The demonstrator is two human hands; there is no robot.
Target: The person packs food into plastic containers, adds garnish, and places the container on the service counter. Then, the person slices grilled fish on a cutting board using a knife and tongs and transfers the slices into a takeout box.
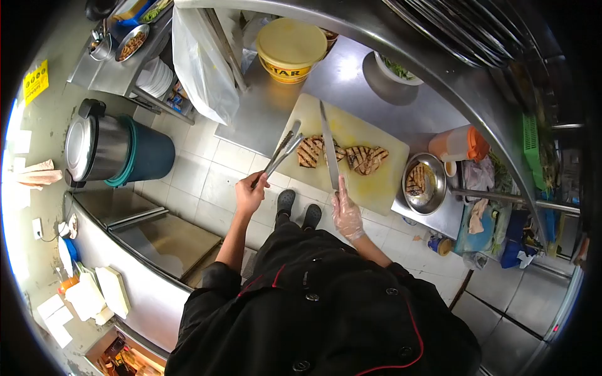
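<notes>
My left hand (251, 193), bare, is closed round the handles of metal tongs (283, 150); their tips are over the left edge of the cutting board (376, 194). In my right hand (346, 214), which wears a clear plastic glove, is a long knife (328, 141) with its blade pointing away from me across the board. Under and beside the blade lie pieces of grilled meat with dark grill marks: one piece (309, 152) to the left, another (367, 160) to the right. The knife partly hides the meat between them.
A steel bowl (433, 202) holding another grilled piece stands right of the board. Behind are a yellow lidded tub (290, 47) and a white bowl of greens (396, 70). An orange-lidded container (461, 144) stands at right. A steel shelf edge (439, 88) arches overhead.
</notes>
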